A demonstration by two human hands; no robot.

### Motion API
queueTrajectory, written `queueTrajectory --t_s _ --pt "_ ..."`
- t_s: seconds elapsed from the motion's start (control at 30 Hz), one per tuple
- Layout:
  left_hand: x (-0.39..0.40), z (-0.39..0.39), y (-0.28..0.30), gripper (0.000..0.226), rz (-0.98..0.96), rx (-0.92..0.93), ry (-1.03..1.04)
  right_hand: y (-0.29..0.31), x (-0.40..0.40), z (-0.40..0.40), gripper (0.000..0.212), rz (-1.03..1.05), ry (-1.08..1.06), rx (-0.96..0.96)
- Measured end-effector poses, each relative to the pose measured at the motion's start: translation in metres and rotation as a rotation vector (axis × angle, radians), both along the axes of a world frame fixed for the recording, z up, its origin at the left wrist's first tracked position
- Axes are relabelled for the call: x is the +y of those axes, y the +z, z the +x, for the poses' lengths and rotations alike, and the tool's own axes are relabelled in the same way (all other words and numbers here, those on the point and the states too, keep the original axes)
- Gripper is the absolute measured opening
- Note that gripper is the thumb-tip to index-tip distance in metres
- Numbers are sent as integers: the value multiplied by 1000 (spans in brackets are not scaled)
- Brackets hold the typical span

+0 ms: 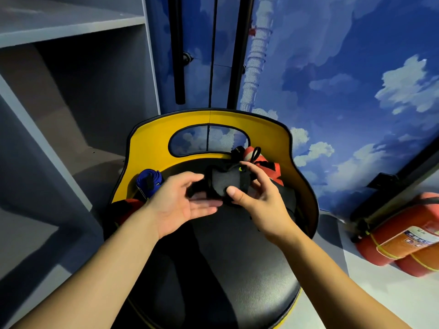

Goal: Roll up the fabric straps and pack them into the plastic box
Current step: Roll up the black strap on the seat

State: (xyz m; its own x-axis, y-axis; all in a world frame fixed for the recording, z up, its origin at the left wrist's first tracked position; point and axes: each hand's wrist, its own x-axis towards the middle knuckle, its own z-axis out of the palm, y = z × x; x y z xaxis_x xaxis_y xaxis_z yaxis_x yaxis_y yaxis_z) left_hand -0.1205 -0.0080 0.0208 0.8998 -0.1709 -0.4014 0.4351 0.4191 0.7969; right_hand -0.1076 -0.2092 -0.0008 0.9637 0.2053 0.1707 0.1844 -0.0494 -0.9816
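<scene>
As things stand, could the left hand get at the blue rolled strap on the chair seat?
Probably yes. The blue rolled strap lies against the yellow chair back, just beyond the left hand, with nothing between them. That hand looks open beside the black strap, which the right hand grips.

Cloth straps on a glossy chair

The black strap (225, 184) gripped by the right hand (256, 198) looks like matt, soft woven cloth; the blue strap (149, 182) to the left is smoother fabric with a slight sheen. The orange strap (268, 166) on the far side also looks like cloth. The chair seat (225, 269) is smooth black padding with a dull gloss, its yellow backrest (147, 148) a smooth glossy shell. The fire extinguishers (403, 236) at right are glossy red with paper-like labels. The grey shelving (71, 27) is matt.
</scene>
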Motion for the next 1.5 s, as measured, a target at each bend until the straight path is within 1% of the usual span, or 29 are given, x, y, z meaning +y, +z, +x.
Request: queueTrajectory --t_s 0.07,0.13,0.17,0.23,0.33,0.43,0.5,0.6,0.67,0.73,0.8,0.83,0.87,0.9,0.97,1.0,1.03,1.07,1.1,1.17,1.23,1.27,1.3,1.4,1.47,1.5 --pt "-2 0 -2 49 87 -123 -15 -3 2 2 61 74 -31 45" --pt "-8 -1 -5 70 202 -240 11 -7 3 3 62 135 -32 74" --pt "-11 -1 -7 74 256 -290 36 -8 4 3 62 151 -25 86" --pt "-14 -1 -12 66 343 -373 95 -6 5 2 61 153 1 104" --pt "-12 1 -17 56 386 -398 147 3 -1 0 54 95 43 105" --pt "-12 0 -17 62 384 -379 161 9 -4 -1 54 17 64 76" --pt "-13 -1 -19 67 403 -378 177 7 -4 0 55 12 44 66" --pt "-16 -2 -22 64 394 -377 202 3 -2 0 50 65 25 67" --pt "-19 -2 -23 58 374 -362 205 3 2 -4 53 50 2 62" --pt "-21 0 -23 56 295 -317 233 4 5 -5 70 14 -54 53" --pt "-20 3 -25 63 125 -268 252 1 8 -4 89 36 -132 78" --pt "-20 4 -25 67 51 -247 247 -2 10 -5 92 57 -172 107" --pt "-20 4 -25 70 8 -227 240 -3 12 -6 91 83 -186 149" --pt "-21 5 -27 70 2 -213 230 -5 14 -8 84 129 -160 203" --pt "-23 4 -32 63 33 -195 202 -8 19 -12 55 210 -37 262" --pt "-24 3 -34 56 63 -191 181 -11 19 -12 43 222 -3 247" --pt "-23 2 -36 49 121 -196 153 -12 18 -12 36 222 0 226" --pt "-20 3 -39 45 210 -212 123 -14 15 -10 35 214 -9 209" --pt "-15 5 -44 42 321 -239 99 -18 12 -7 38 199 -20 193" --pt "-6 9 -51 41 531 -311 69 -29 4 0 52 111 -63 169" --pt "-3 12 -59 46 770 -401 38 -42 1 5 64 -21 -116 152" --pt "-3 12 -64 48 879 -434 27 -49 0 6 64 -81 -123 135" --pt "-3 12 -69 47 935 -448 15 -55 0 7 63 -134 -129 125" --pt "-4 7 -87 41 961 -417 -80 -71 -1 5 57 -331 -133 74" --pt "-3 4 -101 44 1063 -420 -130 -83 -2 3 59 -519 -125 -20" --pt "-2 3 -108 47 1108 -416 -142 -91 -3 3 61 -577 -117 -40"
